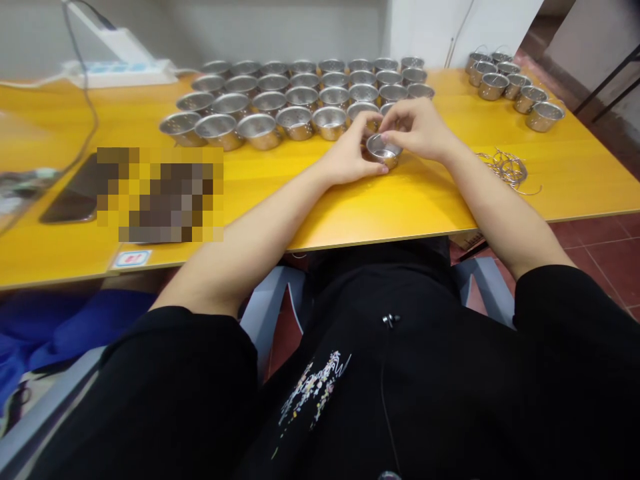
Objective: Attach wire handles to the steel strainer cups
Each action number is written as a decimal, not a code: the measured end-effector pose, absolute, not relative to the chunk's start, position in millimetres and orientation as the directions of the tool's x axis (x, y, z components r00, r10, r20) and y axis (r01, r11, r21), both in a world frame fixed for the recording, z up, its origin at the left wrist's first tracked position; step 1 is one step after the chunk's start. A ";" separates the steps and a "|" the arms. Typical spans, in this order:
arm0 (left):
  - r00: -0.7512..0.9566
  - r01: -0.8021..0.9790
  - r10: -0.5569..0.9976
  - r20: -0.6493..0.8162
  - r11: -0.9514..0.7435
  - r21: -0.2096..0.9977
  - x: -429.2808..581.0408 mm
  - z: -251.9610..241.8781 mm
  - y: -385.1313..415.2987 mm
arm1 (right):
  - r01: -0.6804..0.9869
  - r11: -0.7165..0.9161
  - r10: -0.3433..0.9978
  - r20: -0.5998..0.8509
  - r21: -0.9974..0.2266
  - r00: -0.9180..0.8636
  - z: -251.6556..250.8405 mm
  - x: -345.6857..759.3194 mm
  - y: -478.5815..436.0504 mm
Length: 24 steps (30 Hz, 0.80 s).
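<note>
my left hand (350, 150) and right hand (419, 130) hide part of the cup (385, 156) | anything between my right fingertips: too small to tell | wire (511, 171): partly behind my forearm (495, 193) | phone (75, 195): partly under mosaic | label (133, 259): blurred | blue cloth (75, 327): cut by left edge

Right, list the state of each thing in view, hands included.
Left hand: curled around a cup.
Right hand: fingers at that cup's rim; any grip unclear.
Held cup: mouth up.
Cups in rows: upright, mouths up.
Cups at right: upright, grouped.
Wires: tangled.
Phone: flat, screen dark.
Power strip: on or off, cannot tell.
</note>
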<state>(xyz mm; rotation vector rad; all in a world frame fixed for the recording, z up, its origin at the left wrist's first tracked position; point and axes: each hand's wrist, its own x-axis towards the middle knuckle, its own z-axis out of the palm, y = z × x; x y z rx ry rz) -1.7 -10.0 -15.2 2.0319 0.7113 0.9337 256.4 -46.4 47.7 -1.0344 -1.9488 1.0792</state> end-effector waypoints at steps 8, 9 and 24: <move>0.559 0.166 0.732 0.389 -0.558 0.813 -1.5 -20.3 -6.8 | 0.265 0.418 0.819 0.233 -0.869 -0.524 47.4 265.6 -40.5; 0.560 0.167 0.729 0.393 -0.564 0.808 -1.5 -22.0 -5.7 | 0.293 0.433 0.826 0.245 -0.853 -0.509 48.2 267.4 -39.6; 0.550 0.269 0.741 0.386 -0.595 0.758 -6.5 -23.0 -0.6 | 0.520 0.531 0.810 0.220 -0.669 -0.543 46.0 279.5 -34.2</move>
